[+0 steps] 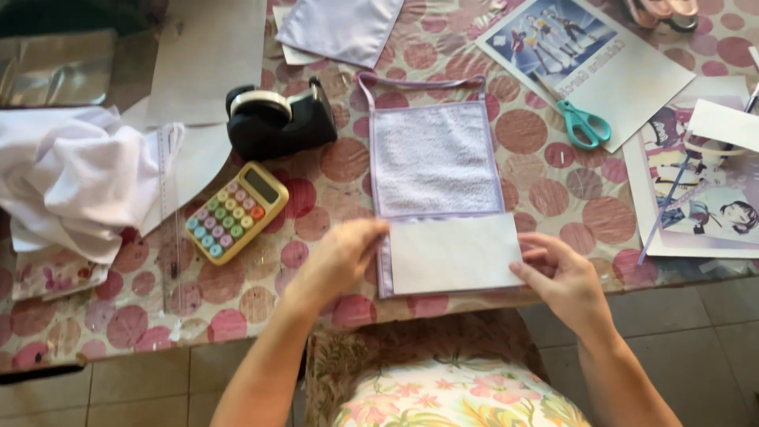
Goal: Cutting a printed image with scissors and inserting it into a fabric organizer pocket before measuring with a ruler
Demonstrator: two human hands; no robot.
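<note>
Table (332, 190) with a pink-dotted cloth fills most of the view; its near edge runs just under both hands, tiled floor (696, 332) below. White fabric heap (71, 174) takes the left end, printed sheets (632, 79) and a picture print (704, 213) the right end. Open strip of tablecloth either side of the lilac towel (433, 158), which lies flat at centre, loop at its far end. White paper sheet (455, 253) sits on the towel's near end, close to the table edge. Left hand (340, 257) rests flat, fingers together, on the sheet's left edge and the towel border. Right hand (557, 277) pinches the sheet's right edge, fingers curled. Tape dispenser (281, 119) and yellow calculator (236, 212) left of the towel, well apart from the hands. Teal scissors (583, 122) right of it. Clear ruler (166, 205) beside the fabric.
</note>
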